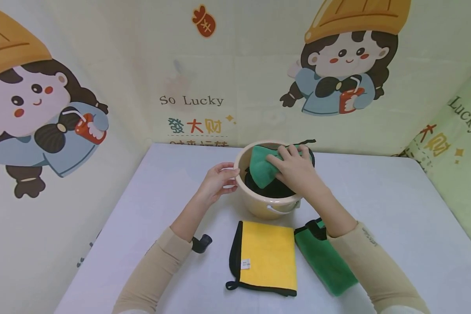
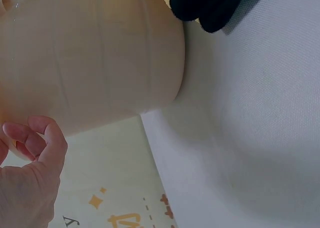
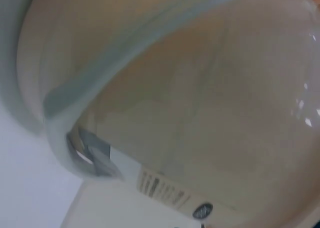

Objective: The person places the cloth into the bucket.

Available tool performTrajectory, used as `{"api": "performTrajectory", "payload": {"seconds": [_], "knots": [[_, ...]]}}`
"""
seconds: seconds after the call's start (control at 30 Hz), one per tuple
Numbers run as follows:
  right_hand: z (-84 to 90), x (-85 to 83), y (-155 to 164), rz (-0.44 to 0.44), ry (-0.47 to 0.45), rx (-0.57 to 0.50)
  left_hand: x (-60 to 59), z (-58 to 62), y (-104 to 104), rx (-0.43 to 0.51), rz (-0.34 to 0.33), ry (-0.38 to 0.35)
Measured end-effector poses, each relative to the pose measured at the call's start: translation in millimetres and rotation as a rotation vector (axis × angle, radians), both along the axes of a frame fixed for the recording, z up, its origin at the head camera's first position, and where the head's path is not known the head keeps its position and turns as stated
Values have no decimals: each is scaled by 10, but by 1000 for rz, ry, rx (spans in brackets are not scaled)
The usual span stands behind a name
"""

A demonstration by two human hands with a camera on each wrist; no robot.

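A cream bucket (image 1: pixel 255 205) stands upright near the back of the table. My left hand (image 1: pixel 216 181) holds the left side of its rim, with fingers bent beside the wall in the left wrist view. Over the mouth of the bucket, my right hand (image 1: pixel 296 168) grips a green cloth (image 1: pixel 262 168) with dark edging, partly inside the rim. Dark material (image 1: pixel 272 190) lies in the bucket beneath that cloth; its kind is hard to make out. The right wrist view shows the bucket's wall (image 3: pixel 210 103) and pale handle (image 3: pixel 100 85), but not the right hand's grip.
In front of the bucket lies a folded yellow cloth (image 1: pixel 268 257) with black edging and a loop. Another green cloth (image 1: pixel 329 264) lies to its right, partly under the right forearm. A small black object (image 1: pixel 202 244) shows beside the left wrist. Printed curtains (image 1: pixel 255 83) hang behind the table.
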State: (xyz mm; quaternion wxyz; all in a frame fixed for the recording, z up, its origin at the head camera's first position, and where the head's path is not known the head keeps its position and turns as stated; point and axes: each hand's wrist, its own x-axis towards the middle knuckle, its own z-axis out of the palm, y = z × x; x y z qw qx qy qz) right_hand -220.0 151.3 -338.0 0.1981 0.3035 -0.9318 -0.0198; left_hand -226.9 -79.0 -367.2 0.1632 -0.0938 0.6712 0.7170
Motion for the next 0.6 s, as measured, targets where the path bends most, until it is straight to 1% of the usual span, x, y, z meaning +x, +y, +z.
{"api": "performTrajectory", "payload": {"seconds": [0.13, 0.33, 0.6], "knots": [[-73, -22, -61, 36, -4, -3, -8, -8, 3, 4, 3, -6], [-142, -45, -119, 49, -83, 15, -10, -10, 4, 12, 3, -13], [-141, -64, -133, 55, -185, 27, -10, -6, 3, 19, -1, -15]]}}
